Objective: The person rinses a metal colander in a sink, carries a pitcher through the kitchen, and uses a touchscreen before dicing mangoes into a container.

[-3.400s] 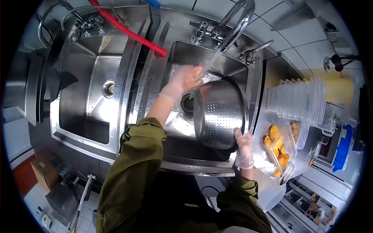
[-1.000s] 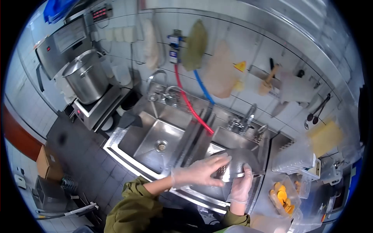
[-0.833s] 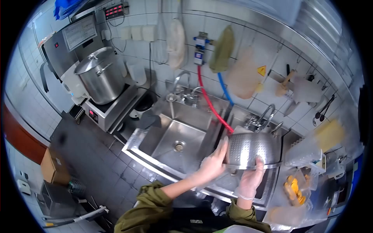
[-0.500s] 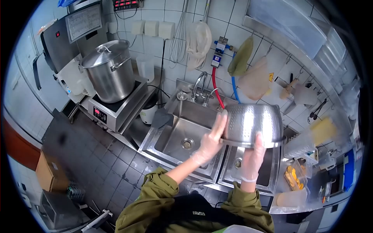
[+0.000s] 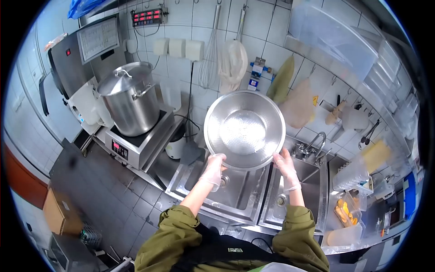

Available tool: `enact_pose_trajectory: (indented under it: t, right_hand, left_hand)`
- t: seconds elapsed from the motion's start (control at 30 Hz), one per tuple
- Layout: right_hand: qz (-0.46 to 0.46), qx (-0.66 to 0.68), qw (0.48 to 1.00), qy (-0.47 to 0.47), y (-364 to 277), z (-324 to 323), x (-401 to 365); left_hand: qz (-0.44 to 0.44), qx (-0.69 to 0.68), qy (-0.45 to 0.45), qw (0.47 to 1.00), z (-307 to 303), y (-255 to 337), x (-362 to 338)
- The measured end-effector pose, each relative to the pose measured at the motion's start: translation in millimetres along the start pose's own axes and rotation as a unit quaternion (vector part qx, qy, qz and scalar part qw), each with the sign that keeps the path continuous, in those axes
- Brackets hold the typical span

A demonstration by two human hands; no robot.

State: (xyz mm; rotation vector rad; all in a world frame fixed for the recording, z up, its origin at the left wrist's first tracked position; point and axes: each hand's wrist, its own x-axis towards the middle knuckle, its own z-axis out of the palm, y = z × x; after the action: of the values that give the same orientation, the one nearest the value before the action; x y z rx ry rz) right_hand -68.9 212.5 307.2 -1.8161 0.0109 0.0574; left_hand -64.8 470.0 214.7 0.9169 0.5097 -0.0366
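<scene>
A round perforated metal bowl (image 5: 244, 131) is held up above the sinks, its open side facing me. My left hand (image 5: 214, 170), in a clear glove, grips the lower left of its rim. On the lower right of the rim, my right hand (image 5: 285, 168), also gloved, is closed round the edge. The bowl looks bare inside. Beneath it lies the left sink basin (image 5: 235, 196), partly hidden by the bowl, and the right sink basin (image 5: 306, 181) is beside it.
A lidded steel pot (image 5: 133, 106) stands on an induction cooker (image 5: 145, 145) at the left. A grey cloth (image 5: 192, 153) hangs by the sink. Faucets (image 5: 317, 144) rise behind the right basin. Containers with yellow pieces (image 5: 345, 212) sit at the right.
The bowl has moved left and turned from rim down to its inside facing me. Both hands have shifted from its sides to the lower rim, the left hand moving leftward.
</scene>
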Motion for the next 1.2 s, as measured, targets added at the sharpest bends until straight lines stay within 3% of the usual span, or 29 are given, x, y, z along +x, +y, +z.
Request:
enact_pose_trajectory:
  t: [0.03,0.13,0.3,0.33,0.37,0.57,0.73,0.8,0.87,1.0,1.2]
  right_hand:
    - [-0.04,-0.009,0.999,0.008,-16,12,9]
    - [-0.176,-0.008,0.982,0.07,-72,39,53]
    - [-0.265,0.059,0.951,0.15,-200,83,100]
    - [-0.231,0.043,0.964,0.127,-221,84,108]
    - [-0.312,0.012,0.938,0.153,-221,81,143]
    - [-0.239,0.098,0.953,0.157,-305,103,180]
    - [-0.279,0.119,0.938,0.167,-310,113,162]
    - [-0.283,0.149,0.936,0.146,-289,113,164]
    - [-0.23,0.141,0.946,0.182,-289,120,154]
    - [-0.246,0.154,0.942,0.171,-295,125,140]
    - [-0.253,0.135,0.948,0.139,-314,143,142]
  left_hand:
    - [-0.016,0.004,-0.022,1.0,-4,9,10]
    - [0.047,-0.027,-0.079,0.995,17,83,6]
    - [0.213,0.036,-0.155,0.964,52,222,20]
    - [0.236,0.072,-0.156,0.956,56,245,39]
    - [0.251,0.107,-0.138,0.952,68,274,30]
    - [0.296,0.122,-0.189,0.928,118,387,63]
    - [0.325,0.161,-0.223,0.905,120,413,72]
    - [0.298,0.166,-0.234,0.91,112,412,63]
    - [0.296,0.201,-0.247,0.9,105,413,64]
    - [0.218,0.185,-0.242,0.927,97,401,77]
    - [0.21,0.115,-0.233,0.943,76,400,97]
